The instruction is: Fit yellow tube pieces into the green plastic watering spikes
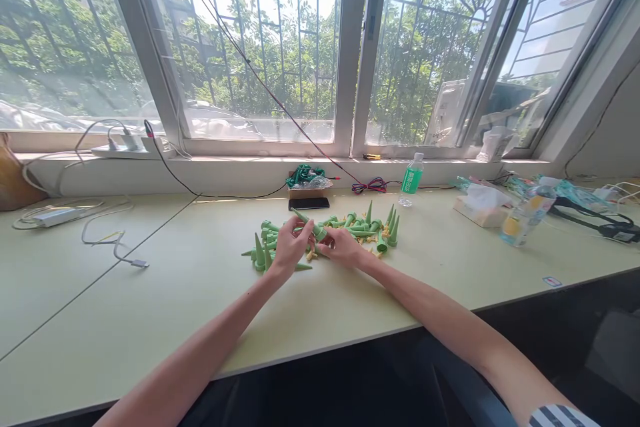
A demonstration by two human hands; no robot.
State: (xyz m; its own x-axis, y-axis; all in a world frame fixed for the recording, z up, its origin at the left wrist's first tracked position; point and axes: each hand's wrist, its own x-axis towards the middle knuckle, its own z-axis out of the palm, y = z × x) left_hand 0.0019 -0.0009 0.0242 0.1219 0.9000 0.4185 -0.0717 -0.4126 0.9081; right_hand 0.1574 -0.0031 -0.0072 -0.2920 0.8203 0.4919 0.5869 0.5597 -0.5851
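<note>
A heap of green cone-shaped plastic spikes [360, 227] lies on the pale table [200, 293], mixed with small yellow pieces [371, 237]. My left hand [289, 248] is curled, its fingertips pinching one green spike [309, 223] lifted a little above the heap. My right hand [345, 248] is beside it, fingers closed on the same spike's lower end. Both hands meet over the left-middle of the pile.
A black phone [309, 203] and a cardboard box with green wire [306, 181] sit behind the heap. A green-labelled bottle [412, 180], a tissue pack [483, 205], another bottle [525, 217] and black straps [600, 220] lie right. A power strip [125, 145] and cables [100, 230] lie left.
</note>
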